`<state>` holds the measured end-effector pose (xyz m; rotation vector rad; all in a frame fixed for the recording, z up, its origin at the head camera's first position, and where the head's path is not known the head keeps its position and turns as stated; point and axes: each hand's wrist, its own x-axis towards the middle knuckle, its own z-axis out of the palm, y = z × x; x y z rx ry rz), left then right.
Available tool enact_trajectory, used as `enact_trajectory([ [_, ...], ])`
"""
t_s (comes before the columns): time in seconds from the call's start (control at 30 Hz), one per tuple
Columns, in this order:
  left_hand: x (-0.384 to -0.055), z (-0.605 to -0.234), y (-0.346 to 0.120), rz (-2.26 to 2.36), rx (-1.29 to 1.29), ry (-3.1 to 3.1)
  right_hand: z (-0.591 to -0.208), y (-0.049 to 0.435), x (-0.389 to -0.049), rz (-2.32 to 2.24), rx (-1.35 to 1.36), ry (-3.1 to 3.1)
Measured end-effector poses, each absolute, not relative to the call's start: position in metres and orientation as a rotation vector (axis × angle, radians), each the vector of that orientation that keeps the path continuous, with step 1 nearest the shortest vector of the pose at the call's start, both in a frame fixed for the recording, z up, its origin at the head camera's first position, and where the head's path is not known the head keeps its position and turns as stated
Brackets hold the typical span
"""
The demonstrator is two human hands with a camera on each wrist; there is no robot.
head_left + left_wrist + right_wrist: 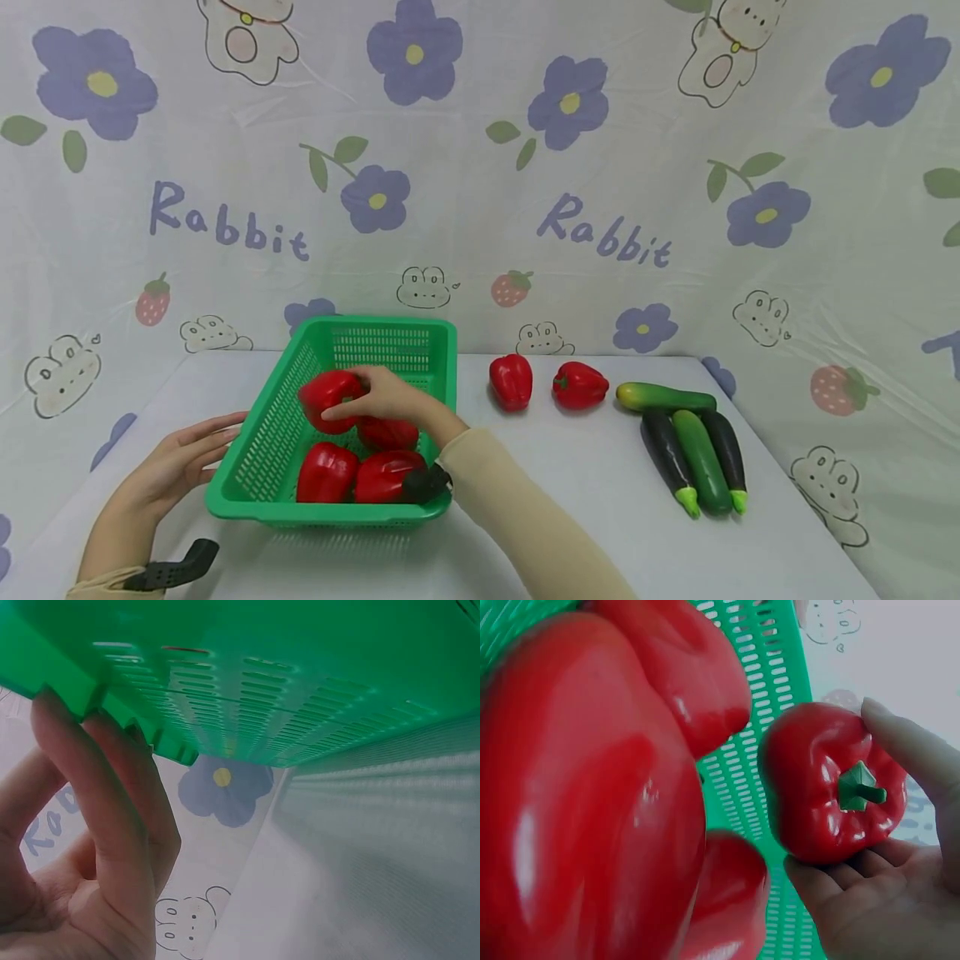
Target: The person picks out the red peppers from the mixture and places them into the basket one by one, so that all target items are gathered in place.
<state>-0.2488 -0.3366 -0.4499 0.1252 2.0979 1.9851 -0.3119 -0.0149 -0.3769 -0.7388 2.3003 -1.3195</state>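
My right hand holds a red bell pepper inside the green plastic basket. In the right wrist view the thumb lies on one side of that pepper and the fingers on the other, with its green stem facing the palm side. Three more red peppers lie in the basket, among them one at the near left. My left hand is at the basket's left side, fingers fairly straight. Its fingertips meet the rim in the left wrist view.
Two red peppers lie on the white table right of the basket. Farther right are a yellow-green zucchini, a darker zucchini and two eggplants. A printed cloth hangs behind.
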Motion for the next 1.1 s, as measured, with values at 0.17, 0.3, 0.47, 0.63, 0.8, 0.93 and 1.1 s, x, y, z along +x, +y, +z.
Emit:
enact_trajectory([
  [0.17, -0.249, -0.45, -0.337, 1.984, 0.131, 2.099, -0.378, -0.021, -0.309, -1.303, -0.732, 2.229],
  [0.3, -0.248, -0.45, -0.337, 1.978, 0.138, 2.109, -0.378, -0.023, -0.308, -1.316, -0.709, 2.173],
  [0.47, -0.248, -0.449, -0.337, 1.966, 0.146, 2.12, -0.38, -0.024, -0.307, -1.342, -0.665, 2.139],
  [0.63, -0.248, -0.449, -0.336, 1.96, 0.148, 2.12, -0.382, -0.026, -0.308, -1.368, -0.64, 2.09],
  [0.8, -0.248, -0.449, -0.337, 1.965, 0.152, 2.107, -0.388, -0.027, -0.31, -1.389, -0.606, 2.018],
  [0.93, -0.248, -0.449, -0.337, 1.964, 0.15, 2.105, -0.392, -0.026, -0.312, -1.407, -0.592, 1.983],
  [1.1, -0.248, -0.449, -0.337, 1.97, 0.142, 2.103, -0.394, -0.026, -0.314, -1.457, -0.57, 1.98],
])
